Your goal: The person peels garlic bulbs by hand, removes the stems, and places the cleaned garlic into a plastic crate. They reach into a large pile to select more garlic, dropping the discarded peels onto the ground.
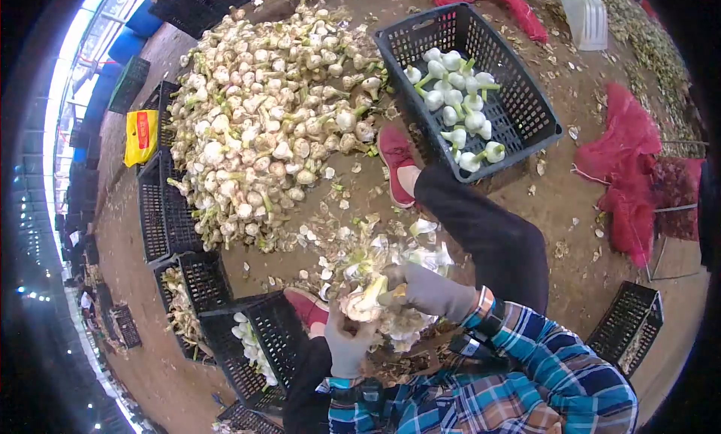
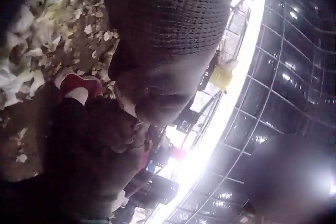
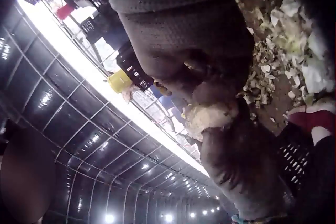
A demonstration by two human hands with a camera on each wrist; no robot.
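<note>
- Earthen floor spreads around you, a heap of garlic lying forward and left of your hands.
- Black crate stands farther forward, on your right; white bulbs lie mostly toward its left and near edges.
- Your right hand reaches in from the right, fingers curled narrowly at the stem side.
- Your left hand grips from the near side, thumb and fingers bent.
- Between them, touching both, sits the garlic bulb; its long axis seems to slant, stem toward your right hand, so neither hand is nearer.
</note>
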